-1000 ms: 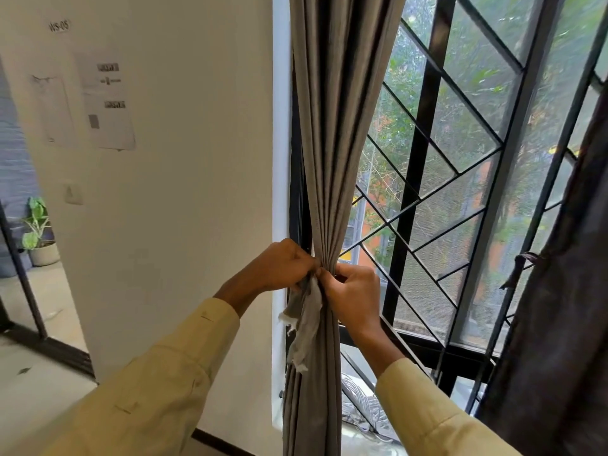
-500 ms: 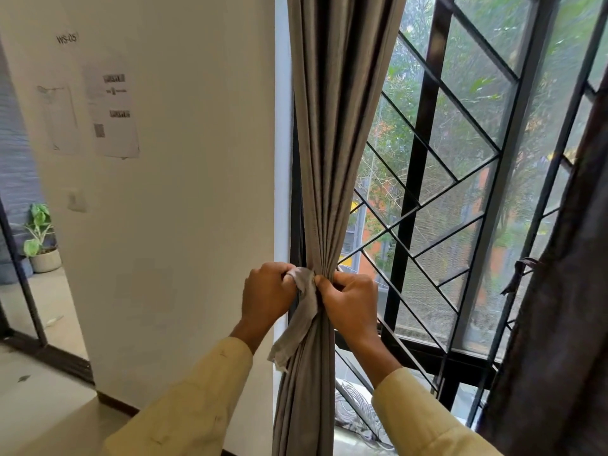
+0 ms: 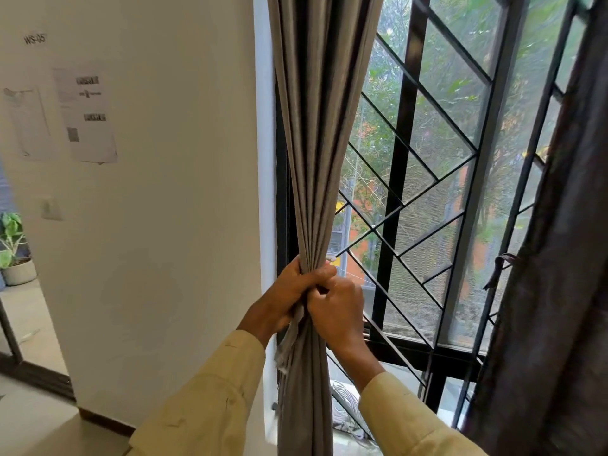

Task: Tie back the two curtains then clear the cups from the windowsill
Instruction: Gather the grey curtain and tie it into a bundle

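A grey curtain (image 3: 316, 159) hangs gathered into a narrow bundle at the window's left side. My left hand (image 3: 292, 291) wraps around the bundle at its waist, fingers closed over the folds. My right hand (image 3: 339, 311) presses against it from the right, closed on a grey fabric tie strip (image 3: 288, 343) whose loose end dangles below my hands. A second, darker curtain (image 3: 559, 258) hangs at the right edge, bunched with a dark tie (image 3: 500, 268) around it. No cups are in view.
A black window grille (image 3: 404, 192) with mesh stands behind the curtains. A white wall (image 3: 164, 225) with taped papers lies to the left. A striped cloth (image 3: 345, 406) lies on the sill below. A potted plant (image 3: 13, 258) stands far left.
My left hand has moved from beside the tie strip to wrap around the curtain bundle. The strip's loose end now hangs shorter under my hands, which sit closer together.
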